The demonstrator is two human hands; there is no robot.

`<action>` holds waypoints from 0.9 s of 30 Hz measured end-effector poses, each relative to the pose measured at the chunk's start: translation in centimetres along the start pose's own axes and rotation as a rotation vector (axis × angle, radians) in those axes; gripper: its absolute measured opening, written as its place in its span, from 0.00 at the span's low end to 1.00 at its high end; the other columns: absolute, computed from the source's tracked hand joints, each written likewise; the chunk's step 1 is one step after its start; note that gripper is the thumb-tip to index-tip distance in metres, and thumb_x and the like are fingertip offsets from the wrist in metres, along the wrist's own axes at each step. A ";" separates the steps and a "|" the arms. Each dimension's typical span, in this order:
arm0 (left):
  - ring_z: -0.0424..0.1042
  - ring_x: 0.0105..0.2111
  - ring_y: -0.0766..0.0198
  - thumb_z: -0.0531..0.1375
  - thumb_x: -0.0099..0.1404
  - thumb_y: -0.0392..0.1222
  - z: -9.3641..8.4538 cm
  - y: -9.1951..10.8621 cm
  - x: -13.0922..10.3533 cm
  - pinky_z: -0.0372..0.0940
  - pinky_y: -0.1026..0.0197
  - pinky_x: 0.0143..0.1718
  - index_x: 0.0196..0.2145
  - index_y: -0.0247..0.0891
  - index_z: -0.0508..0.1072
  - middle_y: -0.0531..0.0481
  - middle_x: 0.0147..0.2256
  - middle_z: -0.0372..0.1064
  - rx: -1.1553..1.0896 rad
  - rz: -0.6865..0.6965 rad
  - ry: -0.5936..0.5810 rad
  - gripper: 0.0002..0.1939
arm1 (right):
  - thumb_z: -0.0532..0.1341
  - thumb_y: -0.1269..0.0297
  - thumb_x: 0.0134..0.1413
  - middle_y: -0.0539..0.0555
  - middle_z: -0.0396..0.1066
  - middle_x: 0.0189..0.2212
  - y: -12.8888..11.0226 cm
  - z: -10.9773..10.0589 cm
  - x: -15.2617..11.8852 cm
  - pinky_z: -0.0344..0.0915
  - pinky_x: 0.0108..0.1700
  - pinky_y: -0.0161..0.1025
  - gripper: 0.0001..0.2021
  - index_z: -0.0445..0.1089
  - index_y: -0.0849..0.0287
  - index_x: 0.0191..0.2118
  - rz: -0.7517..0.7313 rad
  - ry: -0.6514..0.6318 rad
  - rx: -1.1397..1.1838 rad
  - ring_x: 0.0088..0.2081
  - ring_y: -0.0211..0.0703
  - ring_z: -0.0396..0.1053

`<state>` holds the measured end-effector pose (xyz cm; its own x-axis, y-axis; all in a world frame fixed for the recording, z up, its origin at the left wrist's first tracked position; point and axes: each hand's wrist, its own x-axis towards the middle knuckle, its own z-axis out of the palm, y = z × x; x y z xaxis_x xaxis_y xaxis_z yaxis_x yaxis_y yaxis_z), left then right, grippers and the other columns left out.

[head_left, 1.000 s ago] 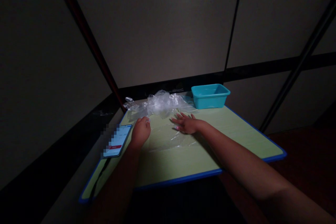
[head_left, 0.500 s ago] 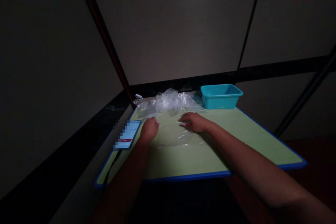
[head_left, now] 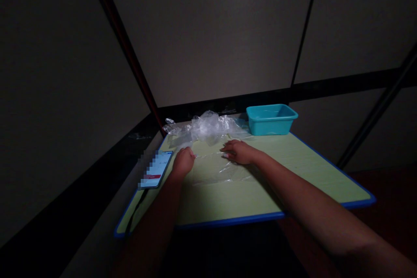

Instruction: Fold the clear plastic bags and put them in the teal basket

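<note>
A clear plastic bag [head_left: 211, 171] lies flat on the pale green table, between and below my hands. My left hand [head_left: 184, 160] is closed at the bag's upper left corner, its thumb and fingers pinched together on the film. My right hand [head_left: 239, 152] rests over the bag's upper right part, palm down, with its fingers spread toward the left. Behind both hands sits a crumpled heap of clear plastic bags [head_left: 208, 127] along the table's back edge.
A turquoise basket [head_left: 272, 127] stands at the back right of the table [head_left: 312, 178], which has a blue edge. On the left lies a phone [head_left: 158, 169] with a lit screen, a dark strap below it. Panelled walls rise behind and to the left.
The whole view has shifted slightly, so the table and basket sit a little further left. My right hand's fingers have drawn slightly closer to the bag; my left hand keeps its pinch.
</note>
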<state>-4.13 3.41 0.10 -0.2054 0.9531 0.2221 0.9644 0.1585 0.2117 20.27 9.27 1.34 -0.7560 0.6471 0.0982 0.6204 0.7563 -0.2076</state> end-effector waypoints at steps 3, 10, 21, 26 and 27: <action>0.69 0.38 0.61 0.57 0.61 0.37 0.1 0.0 0.0 0.59 0.63 0.37 0.31 0.36 0.70 0.46 0.33 0.71 0.014 -0.004 0.001 0.04 | 0.52 0.55 0.58 0.59 0.56 0.60 -0.2 -0.1 -0.1 0.49 0.58 0.54 0.24 0.61 0.55 0.58 0.028 -0.024 0.044 0.61 0.52 0.50; 0.68 0.42 0.57 0.56 0.61 0.40 -0.4 0.5 -0.5 0.60 0.60 0.42 0.35 0.36 0.69 0.43 0.39 0.69 0.070 -0.052 0.054 0.06 | 0.44 0.48 0.59 0.58 0.33 0.65 -1.4 -0.1 -0.4 0.38 0.60 0.62 0.34 0.36 0.58 0.66 0.066 -0.254 0.073 0.65 0.51 0.33; 0.29 0.64 0.54 0.45 0.61 0.65 -0.1 4.1 -3.6 0.35 0.42 0.60 0.63 0.37 0.45 0.41 0.65 0.31 0.001 0.421 -0.327 0.40 | 0.43 0.43 0.57 0.57 0.27 0.66 -1.5 0.2 -0.3 0.35 0.59 0.64 0.39 0.31 0.61 0.66 0.103 -0.320 -0.012 0.65 0.50 0.28; 0.27 0.64 0.56 0.41 0.61 0.67 -0.2 3.7 -3.4 0.33 0.44 0.61 0.64 0.33 0.39 0.41 0.65 0.25 0.055 0.354 -0.351 0.44 | 0.43 0.44 0.58 0.58 0.27 0.66 -1.7 -0.4 -0.4 0.34 0.60 0.63 0.37 0.31 0.59 0.66 0.140 -0.311 -0.017 0.65 0.51 0.28; 0.26 0.64 0.56 0.41 0.61 0.67 -0.3 3.6 -3.4 0.33 0.44 0.61 0.64 0.33 0.39 0.41 0.65 0.25 0.050 0.341 -0.337 0.44 | 0.43 0.44 0.58 0.58 0.27 0.66 -1.7 -0.4 -0.5 0.34 0.60 0.63 0.37 0.31 0.59 0.66 0.141 -0.305 -0.011 0.65 0.52 0.28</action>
<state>0.01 0.68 0.41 0.1815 0.9820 -0.0519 0.9758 -0.1734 0.1330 19.65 7.71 2.07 -0.6895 0.6877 -0.2272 0.7239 0.6638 -0.1879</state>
